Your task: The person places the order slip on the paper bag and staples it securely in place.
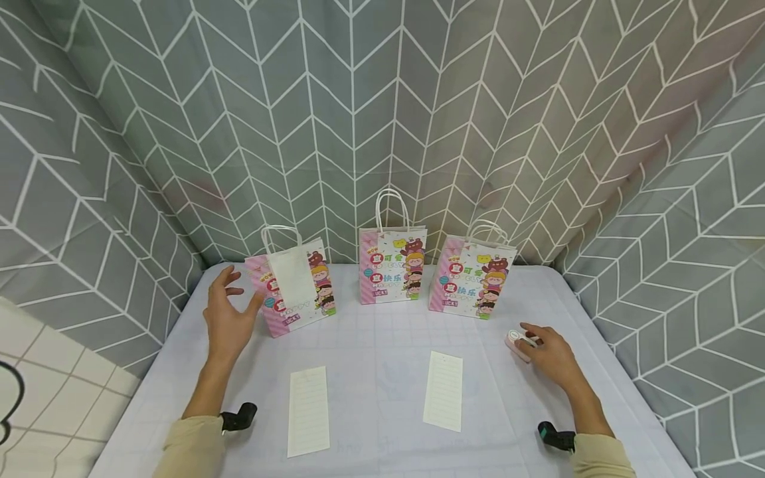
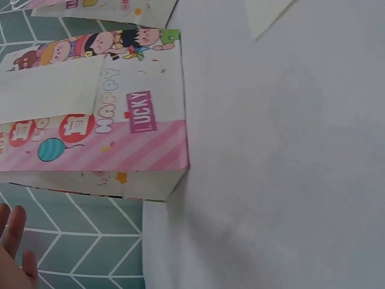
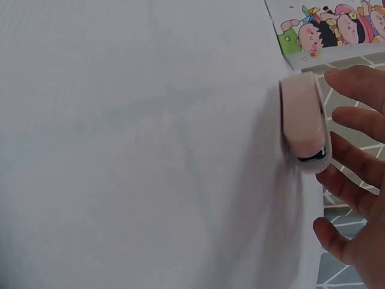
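Observation:
My left hand, fingers spread and holding nothing, is at the left side of a pink-and-white paper gift bag. A blank white paper strip lies over that bag's front; the left wrist view shows it too. In the right wrist view, a small pink stapler stands on the white cloth, with the loosely spread fingers of my right hand beside it. The head view has the right fingertips right at the stapler, without a grip around it.
Two matching gift bags stand at the back, one in the middle and one at the right. Two lined paper strips lie nearer, one left and one right. A grey patterned curtain hangs behind the table.

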`<state>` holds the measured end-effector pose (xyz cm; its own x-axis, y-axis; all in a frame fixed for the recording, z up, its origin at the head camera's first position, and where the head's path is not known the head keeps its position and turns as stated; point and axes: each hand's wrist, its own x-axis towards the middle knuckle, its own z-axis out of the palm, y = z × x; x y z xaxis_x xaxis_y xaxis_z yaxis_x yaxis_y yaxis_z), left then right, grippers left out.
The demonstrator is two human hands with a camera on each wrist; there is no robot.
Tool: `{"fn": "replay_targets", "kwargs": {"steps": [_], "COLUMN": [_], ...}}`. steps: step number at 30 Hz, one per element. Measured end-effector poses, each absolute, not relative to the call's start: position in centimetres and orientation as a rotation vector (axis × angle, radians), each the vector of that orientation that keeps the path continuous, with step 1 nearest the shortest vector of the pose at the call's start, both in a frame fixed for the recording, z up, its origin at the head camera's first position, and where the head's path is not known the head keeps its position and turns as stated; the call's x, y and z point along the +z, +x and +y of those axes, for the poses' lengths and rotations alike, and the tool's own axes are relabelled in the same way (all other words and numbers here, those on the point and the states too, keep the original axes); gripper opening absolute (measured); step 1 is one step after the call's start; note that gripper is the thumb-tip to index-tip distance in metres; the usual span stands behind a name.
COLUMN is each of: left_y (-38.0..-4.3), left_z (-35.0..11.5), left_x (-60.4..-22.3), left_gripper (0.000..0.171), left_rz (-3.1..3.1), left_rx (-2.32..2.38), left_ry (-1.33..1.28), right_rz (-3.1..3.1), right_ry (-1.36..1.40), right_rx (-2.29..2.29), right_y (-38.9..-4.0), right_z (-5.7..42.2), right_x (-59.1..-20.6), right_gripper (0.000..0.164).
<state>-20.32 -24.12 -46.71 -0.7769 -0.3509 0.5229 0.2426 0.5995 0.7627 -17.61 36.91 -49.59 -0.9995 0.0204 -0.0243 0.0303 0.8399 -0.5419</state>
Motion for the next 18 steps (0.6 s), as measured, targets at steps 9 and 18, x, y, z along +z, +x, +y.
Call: {"fn": "replay_targets", "kwargs": {"steps": [9,18], "left_y": [-19.4,-18.0], "left_z": [-23.6,-23.0], "left_x": [-45.4,-45.6], "left_gripper": [0.024,0.015], "left_rz": [-1.998,-2.500], "left_rx": [-1.125,-1.046], "left_ry": [0.002,-0.241], "right_rz": [3.029,2.974], "right_ry": [-0.008,-0.010], "right_rx": [-0.993,-1.088], "right_y": [-18.8,-20.0], "right_z": [35.8,34.1], "right_x": [-48.1,-47.3], "right_gripper": [0.057,0.066]}}
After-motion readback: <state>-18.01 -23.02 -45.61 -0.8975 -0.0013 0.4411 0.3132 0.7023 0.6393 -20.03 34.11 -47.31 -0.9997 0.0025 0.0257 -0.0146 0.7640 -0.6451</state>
